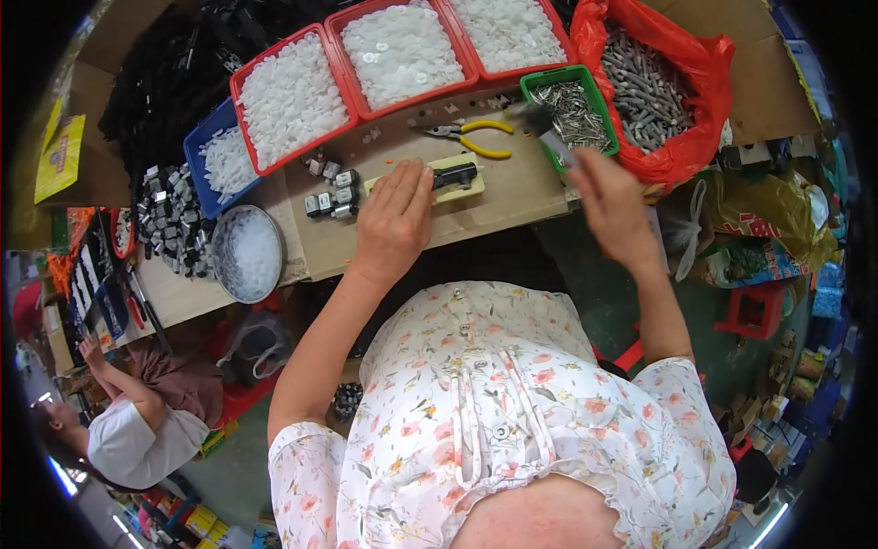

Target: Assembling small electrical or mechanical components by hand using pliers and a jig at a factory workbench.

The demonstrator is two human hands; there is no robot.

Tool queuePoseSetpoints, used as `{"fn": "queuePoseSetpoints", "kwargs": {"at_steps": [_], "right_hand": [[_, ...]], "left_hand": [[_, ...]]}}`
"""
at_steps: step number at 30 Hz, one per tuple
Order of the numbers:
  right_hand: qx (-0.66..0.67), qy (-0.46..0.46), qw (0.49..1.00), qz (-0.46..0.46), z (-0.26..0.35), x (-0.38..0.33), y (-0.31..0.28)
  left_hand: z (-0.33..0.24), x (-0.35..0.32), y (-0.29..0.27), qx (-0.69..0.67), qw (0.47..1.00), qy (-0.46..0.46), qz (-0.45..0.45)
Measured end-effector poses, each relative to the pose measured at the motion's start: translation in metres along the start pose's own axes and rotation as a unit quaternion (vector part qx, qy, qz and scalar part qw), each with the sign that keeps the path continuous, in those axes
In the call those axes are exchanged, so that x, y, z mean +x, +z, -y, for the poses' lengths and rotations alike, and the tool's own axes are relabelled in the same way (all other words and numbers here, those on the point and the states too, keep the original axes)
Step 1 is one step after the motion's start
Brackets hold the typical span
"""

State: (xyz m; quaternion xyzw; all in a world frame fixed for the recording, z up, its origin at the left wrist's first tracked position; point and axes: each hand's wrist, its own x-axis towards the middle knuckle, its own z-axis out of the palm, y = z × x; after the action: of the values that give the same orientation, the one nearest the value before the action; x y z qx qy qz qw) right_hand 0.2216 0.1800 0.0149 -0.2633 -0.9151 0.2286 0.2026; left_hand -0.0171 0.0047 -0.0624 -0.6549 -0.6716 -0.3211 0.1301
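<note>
My left hand (395,220) lies flat on a pale yellow block fixture (468,186) with a black part (455,173) set in it, fingers pressing its left end. My right hand (611,197) is raised to the right of the fixture and grips the handle of a small hammer (546,128), blurred, its head over the edge of a green tray of metal pins (572,112). A few small black-and-silver assembled pieces (331,192) sit on the board left of the fixture.
Three red trays of white plastic pieces (400,50), a blue tray (219,156) and a round metal bowl (247,252) line the bench. Yellow-handled pliers (476,134) lie behind the fixture. A red bag of grey parts (654,87) is at right. Another person (137,412) sits lower left.
</note>
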Motion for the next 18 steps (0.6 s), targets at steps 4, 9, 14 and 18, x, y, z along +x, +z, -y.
{"fn": "queuePoseSetpoints", "kwargs": {"at_steps": [4, 9, 14, 18], "right_hand": [[0.024, -0.006, 0.994, 0.103, 0.018, -0.003, 0.029], [0.019, -0.037, 0.995, 0.089, 0.052, 0.008, 0.009], [0.021, -0.004, 0.996, 0.083, 0.050, 0.000, 0.029], [-0.065, 0.049, 0.975, 0.206, 0.046, 0.002, 0.039]], "left_hand": [[-0.001, 0.004, 0.001, -0.009, 1.000, 0.010, -0.007], [0.002, -0.001, 0.003, -0.005, 1.000, 0.008, -0.019], [-0.001, 0.003, 0.003, -0.004, 1.000, 0.013, -0.028], [0.000, 0.004, 0.004, 0.001, 1.000, 0.009, -0.028]]}}
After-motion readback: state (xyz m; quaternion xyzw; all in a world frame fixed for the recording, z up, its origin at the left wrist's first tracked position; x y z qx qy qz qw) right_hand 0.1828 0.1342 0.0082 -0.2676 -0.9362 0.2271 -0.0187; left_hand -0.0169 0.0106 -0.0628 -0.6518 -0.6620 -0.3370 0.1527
